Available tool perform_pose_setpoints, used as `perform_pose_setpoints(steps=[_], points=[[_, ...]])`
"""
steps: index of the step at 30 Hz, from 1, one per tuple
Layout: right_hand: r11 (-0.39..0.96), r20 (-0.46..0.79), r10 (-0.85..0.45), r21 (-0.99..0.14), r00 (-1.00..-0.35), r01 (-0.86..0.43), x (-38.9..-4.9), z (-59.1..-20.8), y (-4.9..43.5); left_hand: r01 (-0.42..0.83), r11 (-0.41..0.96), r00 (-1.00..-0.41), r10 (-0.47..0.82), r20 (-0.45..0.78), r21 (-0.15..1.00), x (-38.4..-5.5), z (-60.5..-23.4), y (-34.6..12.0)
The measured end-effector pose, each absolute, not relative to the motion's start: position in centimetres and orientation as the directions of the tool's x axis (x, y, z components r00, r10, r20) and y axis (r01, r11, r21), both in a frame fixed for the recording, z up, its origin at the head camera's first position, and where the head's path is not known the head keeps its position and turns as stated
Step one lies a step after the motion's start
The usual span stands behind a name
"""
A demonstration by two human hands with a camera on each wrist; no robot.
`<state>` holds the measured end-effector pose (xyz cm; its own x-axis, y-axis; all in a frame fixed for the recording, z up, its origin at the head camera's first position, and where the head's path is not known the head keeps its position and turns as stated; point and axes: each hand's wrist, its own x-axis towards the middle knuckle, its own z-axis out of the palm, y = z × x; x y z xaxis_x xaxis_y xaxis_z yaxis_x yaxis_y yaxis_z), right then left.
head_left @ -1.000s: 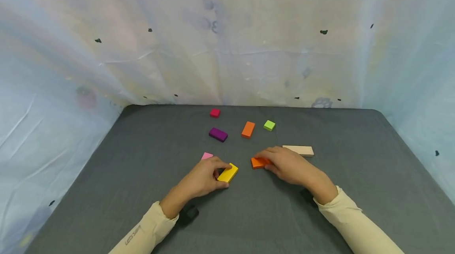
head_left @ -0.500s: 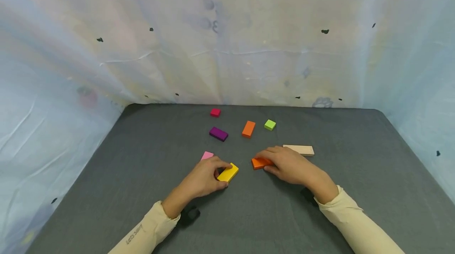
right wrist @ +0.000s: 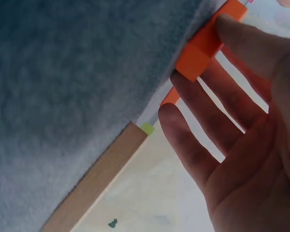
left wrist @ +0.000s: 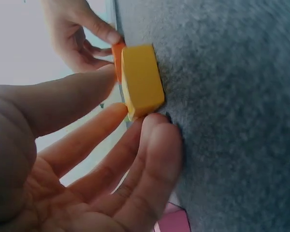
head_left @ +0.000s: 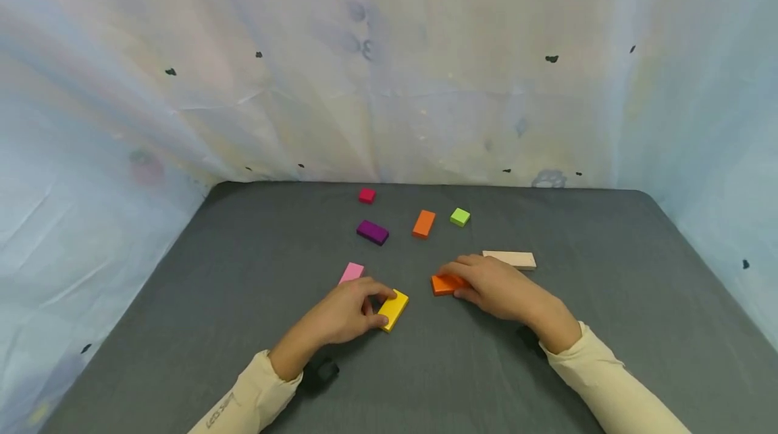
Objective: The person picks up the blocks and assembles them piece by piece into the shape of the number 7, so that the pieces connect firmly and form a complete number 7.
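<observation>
My left hand [head_left: 343, 312] pinches a yellow block [head_left: 396, 310] lying slantwise on the grey cloth, with the index finger at its far end and the thumb at its near side. The left wrist view shows the other fingers beside the yellow block [left wrist: 144, 77]. To the right, my right hand [head_left: 501, 289] grips an orange block [head_left: 444, 285] between thumb and fingers; its right end is hidden under the hand. A gap of cloth separates the two blocks. Just behind my left hand a pink block [head_left: 352, 272] shows partly.
Beyond my right hand lies a long plain wooden block [head_left: 513, 260]. Farther back are a purple block [head_left: 372, 232], a second orange block [head_left: 423, 224], a small green block [head_left: 460, 217] and a small red block [head_left: 367, 196]. A pale curtain [head_left: 425, 83] hangs behind the table.
The yellow block has turned to stand steeper, its near end swinging right, as my left hand shifts slightly. More of the pink block shows. My right hand and its orange block have hardly moved.
</observation>
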<state>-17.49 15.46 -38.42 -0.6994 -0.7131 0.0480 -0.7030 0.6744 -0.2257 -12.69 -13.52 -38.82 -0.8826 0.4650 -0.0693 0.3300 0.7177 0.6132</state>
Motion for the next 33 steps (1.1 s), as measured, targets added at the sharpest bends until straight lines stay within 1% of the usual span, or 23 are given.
perform_pose_setpoints(steps=[4, 9, 14, 24, 28, 33], points=[[0.675, 0.043, -0.714, -0.22, -0.698, -0.704, -17.2, -38.4, 15.7, 0.31, 0.707, -0.876, 0.472, -0.098, 0.636, -12.8, -39.1, -13.8], [0.663, 0.051, -0.725, -0.218, -0.687, -0.716, -17.3, -38.3, 15.8, 0.301, 0.707, -0.881, 0.462, -0.097, 0.64, -12.9, -39.1, -13.8], [0.664, 0.043, -0.724, -0.227, -0.689, -0.712, -17.3, -38.2, 16.0, 0.293, 0.701, -0.885, 0.456, -0.094, 0.65, -12.9, -38.8, -13.4], [0.657, 0.039, -0.725, -0.261, -0.688, -0.707, -17.2, -38.7, 15.9, 0.27, 0.73, -0.894, 0.432, -0.118, 0.628, -12.7, -38.8, -12.8], [0.658, 0.053, -0.726, -0.237, -0.686, -0.715, -17.3, -38.8, 15.9, 0.284, 0.738, -0.897, 0.431, -0.103, 0.611, -12.8, -38.8, -12.3], [0.669, 0.058, -0.718, -0.217, -0.694, -0.711, -17.4, -38.5, 16.1, 0.307, 0.74, -0.886, 0.451, -0.104, 0.598, -12.9, -38.7, -11.6]])
